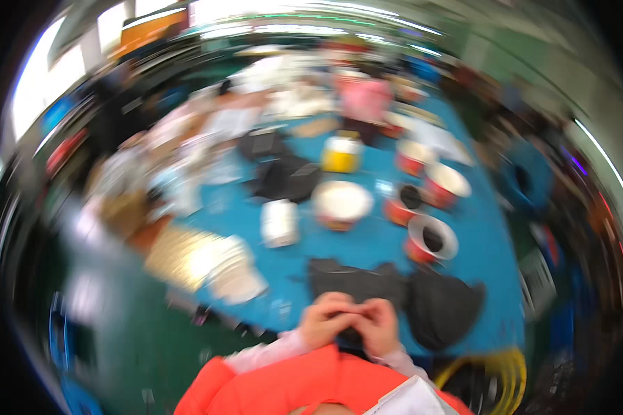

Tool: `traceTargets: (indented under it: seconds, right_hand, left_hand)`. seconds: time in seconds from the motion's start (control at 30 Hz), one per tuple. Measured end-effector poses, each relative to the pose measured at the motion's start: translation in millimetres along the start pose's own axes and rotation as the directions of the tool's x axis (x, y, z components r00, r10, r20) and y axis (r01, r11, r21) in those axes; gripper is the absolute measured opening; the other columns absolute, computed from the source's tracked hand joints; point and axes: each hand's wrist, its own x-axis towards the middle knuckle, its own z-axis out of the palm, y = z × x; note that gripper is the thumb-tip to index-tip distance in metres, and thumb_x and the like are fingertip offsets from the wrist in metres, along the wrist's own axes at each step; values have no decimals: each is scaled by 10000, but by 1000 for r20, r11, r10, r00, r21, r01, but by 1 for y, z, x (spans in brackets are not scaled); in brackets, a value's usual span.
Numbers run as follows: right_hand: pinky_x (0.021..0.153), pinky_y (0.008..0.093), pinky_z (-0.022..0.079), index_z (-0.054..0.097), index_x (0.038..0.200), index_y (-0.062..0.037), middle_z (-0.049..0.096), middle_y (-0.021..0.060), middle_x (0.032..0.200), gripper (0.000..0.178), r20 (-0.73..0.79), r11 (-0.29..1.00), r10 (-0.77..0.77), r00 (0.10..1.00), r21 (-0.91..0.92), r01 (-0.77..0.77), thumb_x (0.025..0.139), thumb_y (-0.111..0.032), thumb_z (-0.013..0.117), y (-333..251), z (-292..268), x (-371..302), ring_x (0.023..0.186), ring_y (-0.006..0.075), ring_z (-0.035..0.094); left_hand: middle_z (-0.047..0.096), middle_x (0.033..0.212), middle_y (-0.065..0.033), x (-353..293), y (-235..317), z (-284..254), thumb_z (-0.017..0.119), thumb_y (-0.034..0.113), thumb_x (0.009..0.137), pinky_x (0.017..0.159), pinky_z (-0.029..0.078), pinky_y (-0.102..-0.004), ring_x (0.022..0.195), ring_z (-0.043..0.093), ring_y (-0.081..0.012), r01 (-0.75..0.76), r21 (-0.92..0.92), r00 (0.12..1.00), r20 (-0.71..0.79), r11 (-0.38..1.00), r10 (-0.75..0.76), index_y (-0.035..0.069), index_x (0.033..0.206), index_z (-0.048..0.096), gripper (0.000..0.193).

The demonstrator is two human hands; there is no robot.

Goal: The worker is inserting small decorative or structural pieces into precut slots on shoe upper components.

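My left hand (325,319) and my right hand (379,328) meet at the table's near edge, close to my body. Their fingers are bent and pressed together at the tips. Something small and dark shows just below them, but blur hides what it is and whether both hands grip it. Right beyond my hands lies a flat dark grey cloth piece (356,278). A second dark grey piece (444,310), rounded at its lower edge, lies to the right of my right hand.
On the blue table (298,266) stand a wide white bowl (342,202), a white roll (280,223), a yellow container (341,153) and several red-and-white tubs (430,238). Dark cloth (284,178) lies farther back. Pale stacked pieces (232,270) sit at the left edge; yellow hose coils (512,377) are below right.
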Motion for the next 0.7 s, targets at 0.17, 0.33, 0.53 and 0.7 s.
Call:
traceTargets:
  seconds: [0.17, 0.33, 0.53, 0.7]
  right_hand:
    - [795, 237, 488, 508, 1082, -65, 582, 14, 992, 224, 30, 998, -28, 999, 55, 27, 936, -14, 670, -2, -3, -1, 913, 85, 580]
    - [775, 219, 457, 505, 1072, -76, 566, -7, 971, 234, -86, 994, -108, 990, -18, 107, 930, -79, 692, -23, -9, -15, 887, 58, 543]
    - [753, 224, 441, 505, 1028, -72, 561, -7, 927, 218, -144, 989, -147, 979, 6, 149, 915, -75, 691, -30, -17, -29, 844, 65, 519]
    - [707, 222, 414, 504, 980, -78, 536, -22, 851, 247, -170, 981, -166, 971, 67, 180, 896, -132, 729, -35, -15, -38, 786, 63, 482]
  left_hand:
    - [607, 964, -76, 12, 5, 4, 717, -53, 824, 793, 470, -273, 902, 584, -169, 81, -172, 989, 132, 982, -59, -4, 937, 717, 123]
    - [567, 1010, -54, 21, -3, 24, 680, -25, 872, 826, 442, -255, 922, 547, -148, 95, -289, 954, 299, 953, -4, 14, 989, 655, 126]
    - [565, 988, -60, 19, -6, 42, 699, 18, 890, 813, 444, -265, 898, 543, -150, 88, -325, 945, 325, 942, 23, 19, 979, 655, 100]
    - [610, 1012, -59, 15, 4, 39, 695, 41, 912, 770, 461, -232, 853, 556, -124, 298, -342, 919, 354, 891, -172, 21, 1035, 639, 136]
